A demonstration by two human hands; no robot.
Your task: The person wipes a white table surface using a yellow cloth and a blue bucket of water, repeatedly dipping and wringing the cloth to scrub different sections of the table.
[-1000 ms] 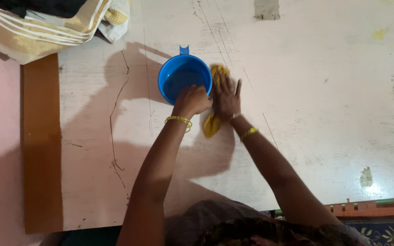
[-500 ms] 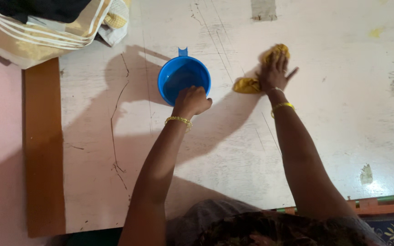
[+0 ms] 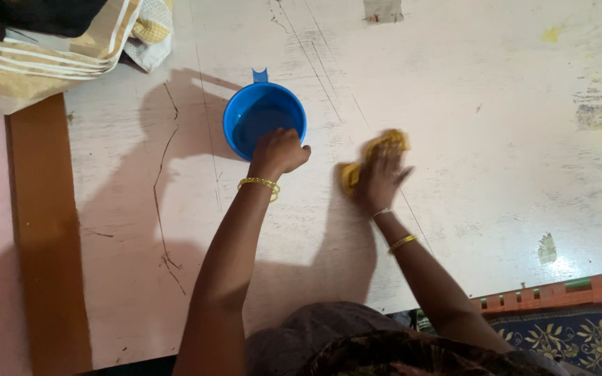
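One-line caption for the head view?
Left hand grips blue mug; right hand presses yellow cloth on table.

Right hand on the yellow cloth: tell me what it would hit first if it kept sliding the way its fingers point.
The right hand lies flat on the yellow cloth, fingers aimed up and slightly right. That line crosses only bare pale tabletop, so it looks free to the frame's top edge. The blue mug sits off to the left.
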